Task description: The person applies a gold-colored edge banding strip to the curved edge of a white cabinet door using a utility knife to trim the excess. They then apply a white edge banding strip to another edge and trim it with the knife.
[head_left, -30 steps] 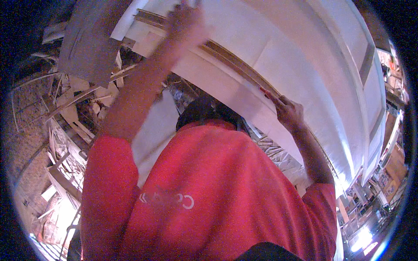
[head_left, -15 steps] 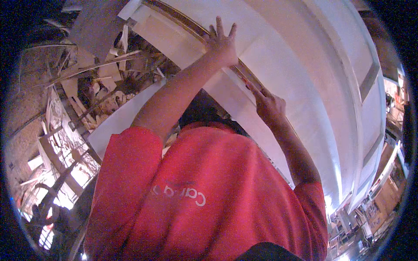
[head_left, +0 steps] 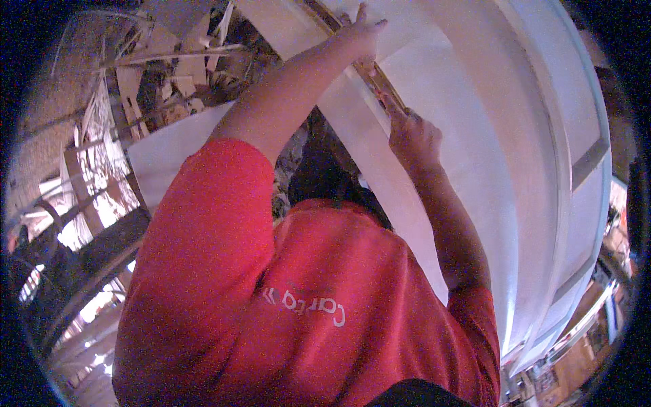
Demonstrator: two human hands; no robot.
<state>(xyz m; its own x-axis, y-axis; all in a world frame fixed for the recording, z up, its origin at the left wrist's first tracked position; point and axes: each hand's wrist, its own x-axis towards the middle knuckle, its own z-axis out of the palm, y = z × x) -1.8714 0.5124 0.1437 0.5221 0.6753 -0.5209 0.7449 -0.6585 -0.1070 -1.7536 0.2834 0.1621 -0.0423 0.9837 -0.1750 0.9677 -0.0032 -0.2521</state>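
A narrow brown wooden strip (head_left: 392, 87) runs along the edge of a large, curved, white hull-like body (head_left: 468, 169). My left hand (head_left: 363, 37) rests at the strip's far stretch, its fingers apart and holding nothing. Lower down the same strip, my right hand (head_left: 415, 139) has its fingers curled, with the index finger and thumb reaching onto the wood. A small reddish bit shows by those fingertips, too blurred to name. A pale flat band (head_left: 346, 122) lies on the near side of the strip.
Scattered wood scraps and offcuts (head_left: 180, 85) cover the ground at the far left. A pale board (head_left: 180, 146) lies under my left arm. Dark beams (head_left: 95, 254) cross the left side. Raised ribs (head_left: 590, 163) line the white body at the right.
Both hands sit higher in the picture, and the view has shifted with the body. My left hand's fingers now angle more to the right. My right index finger still points along the strip.
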